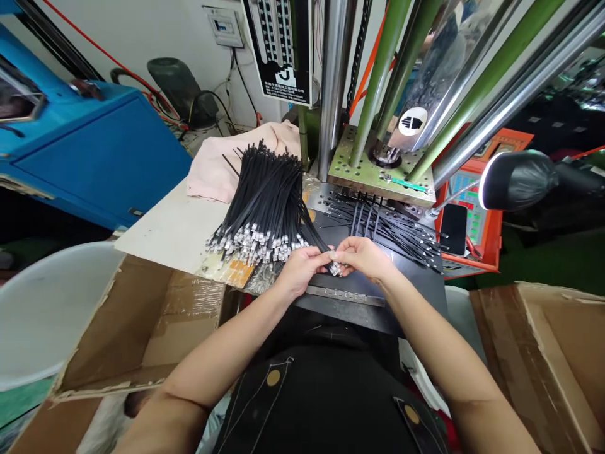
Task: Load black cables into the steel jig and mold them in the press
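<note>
My left hand and my right hand meet over the front of the metal work plate. Their fingers are pinched together around the silver heads of a few black straps, which look like metal-headed cable ties. Silver heads stick out below the fingertips. How many straps each hand grips is hidden. Left of my hands lies a large pile of the same black straps, silver heads toward me. To the right, a looser heap of black straps lies across the plate.
A press with a drilled green plate and steel columns stands behind. A lamp, phone and orange control box are at right. Cardboard boxes flank me. A metal strip lines the front edge.
</note>
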A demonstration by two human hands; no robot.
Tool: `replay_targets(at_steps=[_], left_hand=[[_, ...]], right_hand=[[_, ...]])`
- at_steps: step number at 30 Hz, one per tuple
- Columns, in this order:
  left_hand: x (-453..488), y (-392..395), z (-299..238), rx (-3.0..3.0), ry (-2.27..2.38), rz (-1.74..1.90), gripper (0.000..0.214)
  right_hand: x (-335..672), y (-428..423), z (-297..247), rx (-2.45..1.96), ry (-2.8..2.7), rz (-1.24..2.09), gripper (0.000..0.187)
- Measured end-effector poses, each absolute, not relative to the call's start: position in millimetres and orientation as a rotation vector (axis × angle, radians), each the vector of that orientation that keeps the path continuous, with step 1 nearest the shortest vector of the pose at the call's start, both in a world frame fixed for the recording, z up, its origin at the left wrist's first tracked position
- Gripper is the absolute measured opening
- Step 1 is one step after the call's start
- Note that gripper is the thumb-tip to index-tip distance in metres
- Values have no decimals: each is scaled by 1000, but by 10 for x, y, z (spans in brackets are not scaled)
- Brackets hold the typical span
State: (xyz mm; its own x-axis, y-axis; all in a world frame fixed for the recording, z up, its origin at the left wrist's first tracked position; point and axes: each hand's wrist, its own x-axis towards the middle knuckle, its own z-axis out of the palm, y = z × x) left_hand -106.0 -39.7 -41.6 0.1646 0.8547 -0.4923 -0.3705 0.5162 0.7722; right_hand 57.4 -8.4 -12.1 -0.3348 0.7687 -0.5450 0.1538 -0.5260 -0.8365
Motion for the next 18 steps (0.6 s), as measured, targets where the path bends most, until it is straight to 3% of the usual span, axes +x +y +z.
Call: replay_targets(at_steps=[6, 10, 14, 18], left_hand=[[-1256, -472, -449, 560, 1105, 867, 54], [-1313, -523, -466, 591, 1139, 812, 54], [-1406, -588, -429, 610, 1230, 771, 45], [-1722, -765, -314, 609, 1312, 719, 54]], right_hand=[[423, 6, -230, -1444, -1272, 2090, 32], [364, 89, -193, -1561, -1615, 2054, 11], [376, 16, 1, -1738, -2486, 1219, 18], [684, -271, 42, -1950, -2663, 646, 20]])
